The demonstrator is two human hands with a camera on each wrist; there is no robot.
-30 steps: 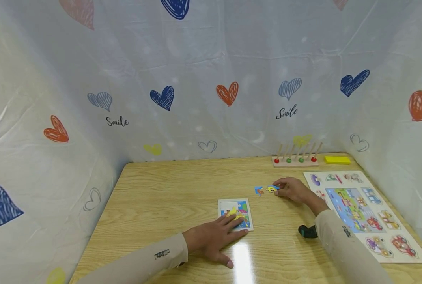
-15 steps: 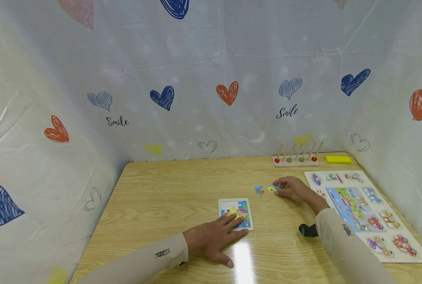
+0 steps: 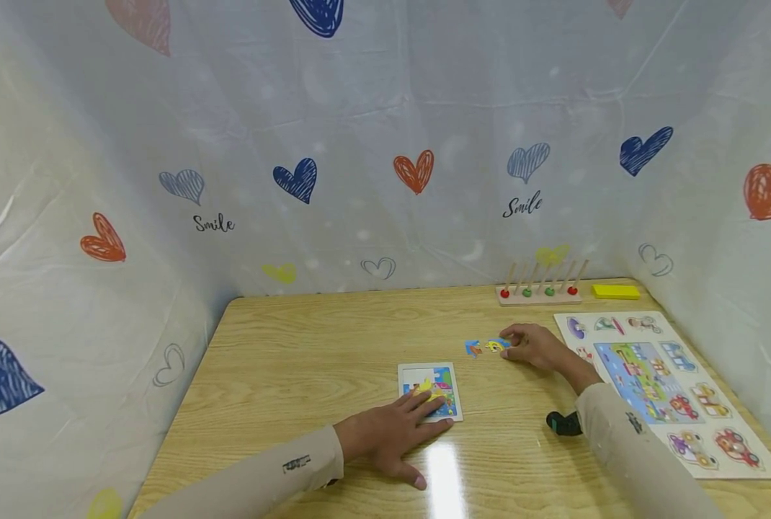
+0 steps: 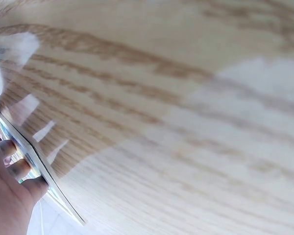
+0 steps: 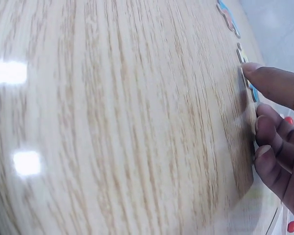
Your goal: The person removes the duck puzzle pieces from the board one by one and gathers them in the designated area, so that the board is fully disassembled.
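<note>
Backdrop (image 3: 353,115), lettered "Smile" twice. Framed puzzle (image 3: 445,382), partly hidden beneath left hand (image 3: 395,436), fingers outspread. Right hand (image 3: 536,347) pinching blue-yellow piece (image 3: 496,346).

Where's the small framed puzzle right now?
Head view: the framed puzzle lies on the table, lower half, just right of centre, partly under the left hand; two separate pieces are beyond it, rightward.

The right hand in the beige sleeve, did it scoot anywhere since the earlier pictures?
No, not visibly: the right hand shows no shift either way against the pale wooden peg rack with red and green beads.
</note>
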